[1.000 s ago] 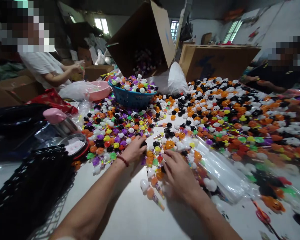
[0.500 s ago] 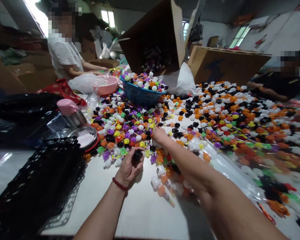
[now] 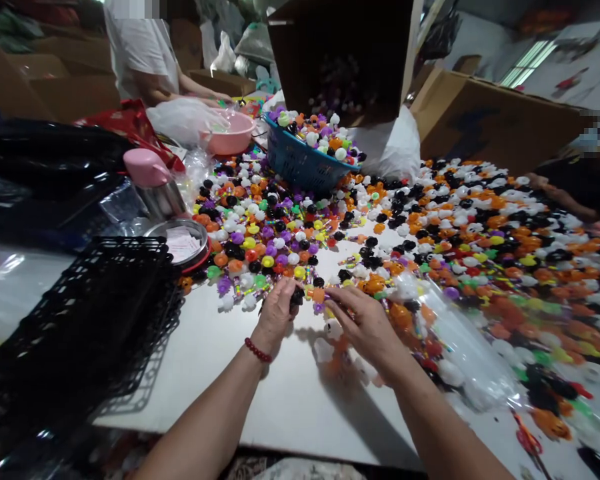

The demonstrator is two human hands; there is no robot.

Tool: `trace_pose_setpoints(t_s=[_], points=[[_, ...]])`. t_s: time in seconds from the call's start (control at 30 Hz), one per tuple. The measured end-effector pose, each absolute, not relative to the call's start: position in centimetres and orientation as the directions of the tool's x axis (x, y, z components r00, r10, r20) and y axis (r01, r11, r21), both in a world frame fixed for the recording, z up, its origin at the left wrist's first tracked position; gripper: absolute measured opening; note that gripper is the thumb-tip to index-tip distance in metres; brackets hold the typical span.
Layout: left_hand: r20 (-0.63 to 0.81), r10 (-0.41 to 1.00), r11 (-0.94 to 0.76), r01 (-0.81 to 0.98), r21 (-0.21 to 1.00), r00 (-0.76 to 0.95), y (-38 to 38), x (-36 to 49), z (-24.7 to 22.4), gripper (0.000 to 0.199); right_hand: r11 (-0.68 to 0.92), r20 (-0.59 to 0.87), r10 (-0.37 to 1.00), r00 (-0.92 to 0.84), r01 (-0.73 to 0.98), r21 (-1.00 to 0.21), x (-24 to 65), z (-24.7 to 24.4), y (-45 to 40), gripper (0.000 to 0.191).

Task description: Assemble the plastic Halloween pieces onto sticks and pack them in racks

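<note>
My left hand (image 3: 279,308), with a red bead bracelet on its wrist, is closed around a black piece (image 3: 297,297) above the white table (image 3: 275,400). Close on its right, my right hand (image 3: 363,320) pinches a small orange piece (image 3: 319,294) between thumb and fingers. The orange piece is close to the black one; whether they touch cannot be made out. Beyond both hands spreads a pile of small colourful pieces (image 3: 267,247). A few white and orange pieces lie below my right hand.
A blue basket (image 3: 300,157) full of pieces stands behind the pile, near a tilted cardboard box (image 3: 410,53). Black trays (image 3: 80,333), a pink-lidded jug (image 3: 147,170) and a round tin (image 3: 200,250) are left. Plastic bags (image 3: 470,340) and scissors (image 3: 527,437) lie right. Two people work beyond.
My right hand has come back from the pile toward my left hand, now with an orange piece. My left hand has turned, still with the black piece. The view has tilted down.
</note>
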State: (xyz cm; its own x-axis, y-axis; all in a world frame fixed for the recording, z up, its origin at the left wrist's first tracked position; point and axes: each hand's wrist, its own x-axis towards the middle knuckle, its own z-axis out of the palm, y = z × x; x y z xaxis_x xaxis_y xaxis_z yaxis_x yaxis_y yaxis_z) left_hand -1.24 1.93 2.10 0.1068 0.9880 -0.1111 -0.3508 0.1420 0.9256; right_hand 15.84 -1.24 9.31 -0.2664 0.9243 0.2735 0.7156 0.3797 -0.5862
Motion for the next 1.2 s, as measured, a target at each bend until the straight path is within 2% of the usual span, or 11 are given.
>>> trace_pose_setpoints(t_s=[0.17,0.37,0.6,0.73,0.87,1.0,1.07,1.1,1.2], points=[[-0.1,0.98,0.137,-0.214,0.967,0.175,1.5,-1.3,2.4,0.046,0.405,0.252,0.914,-0.319,0.767,-0.498,16.2,9.1,-2.0,0.021],[-0.058,0.962,0.097,-0.135,0.986,0.266,1.4,-1.2,2.9,0.043,0.405,0.217,0.914,-0.342,0.778,-0.48,16.9,9.1,-2.7,0.022],[-0.105,0.95,0.136,-0.087,0.987,0.295,1.0,-0.9,3.0,0.04,0.336,0.153,0.938,-0.31,0.712,-0.617,16.9,9.2,-3.0,0.021],[-0.057,0.958,0.087,-0.095,0.992,0.28,0.3,0.0,2.3,0.041,0.321,0.16,0.942,-0.296,0.65,-0.689,15.8,8.2,-3.6,0.016],[-0.02,0.978,0.041,-0.095,0.995,0.209,-0.7,1.0,1.5,0.043,0.312,0.184,0.948,-0.259,0.657,-0.687,14.3,6.9,-4.6,0.02],[-0.045,0.972,0.06,-0.057,0.997,0.232,-1.1,1.4,1.4,0.043,0.296,0.222,0.955,-0.196,0.659,-0.692,16.6,6.9,-4.7,0.025],[-0.009,0.983,0.009,0.001,1.0,0.183,-0.8,1.2,1.5,0.039,0.264,0.284,0.954,-0.099,0.727,-0.634,19.5,7.9,-4.3,0.028],[0.024,0.991,-0.032,0.054,0.998,0.129,-0.6,1.0,1.6,0.036,0.237,0.328,0.943,-0.051,0.795,-0.559,21.1,8.5,-4.0,0.029],[0.153,0.986,-0.13,0.275,0.952,-0.062,0.5,0.1,1.3,0.025,0.1,0.462,0.887,0.006,0.974,-0.204,24.1,10.2,-2.4,0.03]])
